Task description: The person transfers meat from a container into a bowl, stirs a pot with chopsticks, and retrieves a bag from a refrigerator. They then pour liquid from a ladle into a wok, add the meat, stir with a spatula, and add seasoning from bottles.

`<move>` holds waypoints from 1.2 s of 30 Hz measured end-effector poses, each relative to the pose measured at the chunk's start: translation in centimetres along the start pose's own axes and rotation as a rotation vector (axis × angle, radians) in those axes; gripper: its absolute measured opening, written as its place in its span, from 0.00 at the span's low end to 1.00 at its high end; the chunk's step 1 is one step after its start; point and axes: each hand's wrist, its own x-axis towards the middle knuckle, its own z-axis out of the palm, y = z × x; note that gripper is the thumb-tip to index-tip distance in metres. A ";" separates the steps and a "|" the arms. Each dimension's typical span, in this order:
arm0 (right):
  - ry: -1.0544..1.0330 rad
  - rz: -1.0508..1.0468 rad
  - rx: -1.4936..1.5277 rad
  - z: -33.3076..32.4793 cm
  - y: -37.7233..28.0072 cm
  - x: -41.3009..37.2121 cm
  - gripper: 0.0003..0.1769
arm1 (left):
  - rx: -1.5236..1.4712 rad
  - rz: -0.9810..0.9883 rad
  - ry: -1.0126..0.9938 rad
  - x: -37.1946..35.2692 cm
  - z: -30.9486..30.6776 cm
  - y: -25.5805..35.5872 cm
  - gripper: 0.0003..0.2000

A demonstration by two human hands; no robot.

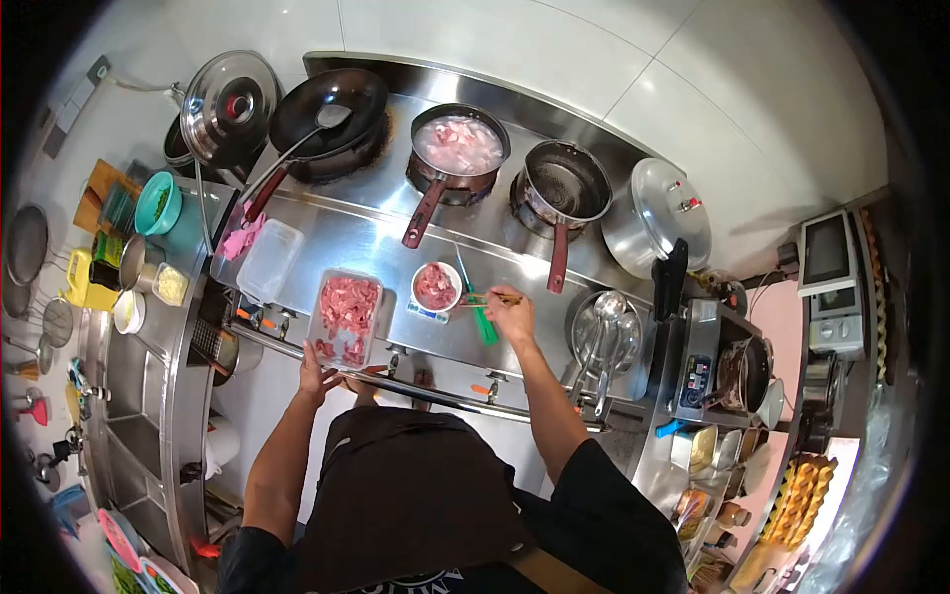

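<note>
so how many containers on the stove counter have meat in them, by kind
clear tray: 1
small white bowl: 1
red-handled pan: 1
total: 3

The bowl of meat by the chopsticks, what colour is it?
The bowl is white, pink meat inside; head view shows it best.
</note>
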 end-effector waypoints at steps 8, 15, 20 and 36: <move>-0.007 0.000 -0.012 0.4 1.5 1.1 0.11 | 0.003 -0.018 0.070 -0.7 0.8 0.5 0.49; 0.038 0.027 0.274 -4.0 0.9 -0.7 0.13 | -0.015 0.029 0.040 -0.7 0.6 -0.1 0.48; 0.024 -0.030 0.299 -5.5 -4.0 -3.0 0.14 | -0.015 0.039 0.055 -0.9 1.0 0.0 0.44; -0.047 -0.118 0.226 1.1 -9.8 -2.3 0.14 | -0.024 0.106 0.056 -1.3 1.1 -0.4 0.42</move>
